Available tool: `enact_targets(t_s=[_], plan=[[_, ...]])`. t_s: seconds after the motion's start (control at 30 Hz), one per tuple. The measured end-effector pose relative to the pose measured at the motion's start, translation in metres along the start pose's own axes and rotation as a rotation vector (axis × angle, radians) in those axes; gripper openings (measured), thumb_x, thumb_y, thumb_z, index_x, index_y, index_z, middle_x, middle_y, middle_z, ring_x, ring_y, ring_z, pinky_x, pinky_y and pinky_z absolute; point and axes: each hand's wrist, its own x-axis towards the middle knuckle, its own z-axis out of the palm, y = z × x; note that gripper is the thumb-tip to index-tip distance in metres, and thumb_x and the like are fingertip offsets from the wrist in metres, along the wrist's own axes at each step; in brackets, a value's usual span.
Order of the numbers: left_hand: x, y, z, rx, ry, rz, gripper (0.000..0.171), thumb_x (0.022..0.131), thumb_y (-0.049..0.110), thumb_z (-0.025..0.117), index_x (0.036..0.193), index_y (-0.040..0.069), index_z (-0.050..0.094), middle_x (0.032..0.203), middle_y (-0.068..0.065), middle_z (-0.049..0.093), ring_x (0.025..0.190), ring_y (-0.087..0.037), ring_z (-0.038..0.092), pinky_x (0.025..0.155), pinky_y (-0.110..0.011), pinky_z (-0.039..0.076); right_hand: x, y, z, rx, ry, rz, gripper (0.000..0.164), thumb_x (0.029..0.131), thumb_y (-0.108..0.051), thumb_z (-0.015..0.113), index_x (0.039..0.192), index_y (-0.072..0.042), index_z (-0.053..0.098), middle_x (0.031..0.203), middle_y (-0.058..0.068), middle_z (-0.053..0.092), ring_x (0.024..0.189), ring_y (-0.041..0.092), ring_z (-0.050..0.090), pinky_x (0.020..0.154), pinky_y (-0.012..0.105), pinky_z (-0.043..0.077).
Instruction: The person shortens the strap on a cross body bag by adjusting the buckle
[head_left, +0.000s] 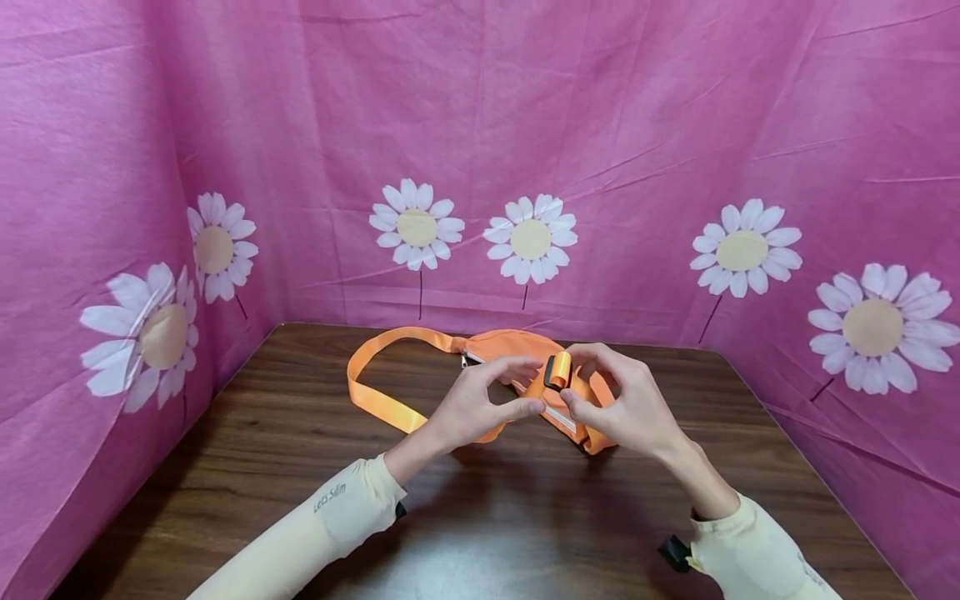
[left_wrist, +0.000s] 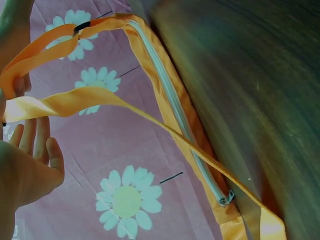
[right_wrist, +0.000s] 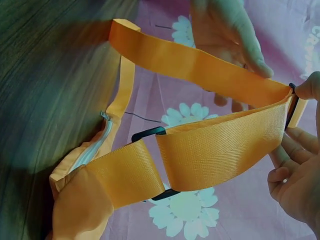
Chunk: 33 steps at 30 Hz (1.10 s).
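An orange waist bag [head_left: 513, 340] lies on the table with its webbing strap [head_left: 375, 404] looped out to the left. My right hand [head_left: 637, 404] pinches a black strap slider [head_left: 550, 372] between thumb and fingers, with a short orange loop of webbing through it. Facing it from the left, my left hand [head_left: 465, 404] keeps its thumb and fingers apart beside the strap. In the right wrist view, the left hand [right_wrist: 225, 37] is partly behind the strap; touch is unclear. A second black slider [right_wrist: 150, 133] sits on the doubled strap closer to the bag.
The bag's pale zipper [left_wrist: 170, 90] ends in a metal pull [left_wrist: 227, 198]. A dark wood-grain table [head_left: 300, 467] carries the bag. Pink cloth [head_left: 600, 100] printed with white daisies surrounds the table at the back and both sides.
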Motion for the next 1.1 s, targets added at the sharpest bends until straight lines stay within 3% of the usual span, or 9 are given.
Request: enact_targets(t_s=[0.27,0.63,0.9,1.1], plan=[[-0.0019,-0.0025,-0.0022,0.012,0.014,0.045,0.043,0.091,0.025,0.081,0.130,0.014,0.068,0.114,0.010,0.069,0.097,-0.010,0.066,0.087,-0.032,0.051,0.0019,-0.0013,-0.0011,0.022,0.003,-0.013,0.048,0.078,-0.003,0.085,0.122,-0.014,0.068,0.093,-0.006,0.066,0.080,0.014,0.060,0.066,0.030,0.048],[-0.0009,0.0001,-0.0031,0.024,0.036,0.128,0.041,0.090,0.019,0.082,0.129,0.011,0.069,0.118,0.004,0.068,0.098,-0.012,0.064,0.086,-0.032,0.052,0.0036,0.0007,0.0021,0.020,-0.066,0.000,0.042,0.083,-0.010,0.083,0.120,-0.022,0.068,0.090,-0.010,0.066,0.080,0.010,0.060,0.066,0.030,0.046],[-0.0013,0.0024,-0.0036,0.027,0.051,0.102,0.042,0.090,0.022,0.082,0.129,0.012,0.070,0.122,0.005,0.069,0.102,-0.012,0.065,0.087,-0.035,0.053,-0.0003,0.0044,0.0068,0.004,-0.080,0.047,0.040,0.085,-0.016,0.083,0.122,-0.024,0.068,0.095,-0.012,0.066,0.082,0.009,0.059,0.071,0.029,0.046],[0.0000,0.0037,-0.0021,0.013,0.034,0.080,0.044,0.089,0.020,0.082,0.131,0.014,0.068,0.124,0.006,0.068,0.101,-0.011,0.064,0.088,-0.033,0.051,-0.0016,0.0044,0.0055,-0.002,-0.039,0.019,0.041,0.083,-0.010,0.082,0.121,-0.020,0.069,0.095,-0.011,0.067,0.081,0.011,0.059,0.067,0.033,0.047]])
